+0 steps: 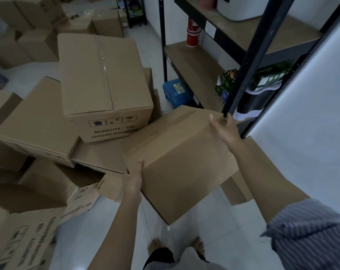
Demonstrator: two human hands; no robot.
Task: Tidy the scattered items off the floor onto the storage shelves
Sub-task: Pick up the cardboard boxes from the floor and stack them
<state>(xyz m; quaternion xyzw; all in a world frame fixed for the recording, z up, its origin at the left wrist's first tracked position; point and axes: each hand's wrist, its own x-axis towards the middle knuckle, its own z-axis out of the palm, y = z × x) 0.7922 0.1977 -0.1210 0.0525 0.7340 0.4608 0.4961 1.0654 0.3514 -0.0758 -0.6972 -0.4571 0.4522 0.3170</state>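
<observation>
Hands gripping perhaps shelf-pointing box

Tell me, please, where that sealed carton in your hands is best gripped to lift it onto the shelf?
Grip the carton at two diagonally opposite corners, as the left hand and right hand do now: it is wide, tilted and smooth, without handles.

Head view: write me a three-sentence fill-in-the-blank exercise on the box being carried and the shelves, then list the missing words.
1. The cardboard box is held by ____ hands.
2. The right hand holds the box's far corner beside the shelf unit's black ____.
3. The cup standing on the shelf is white and ____.

Missing words: two; post; red
</observation>
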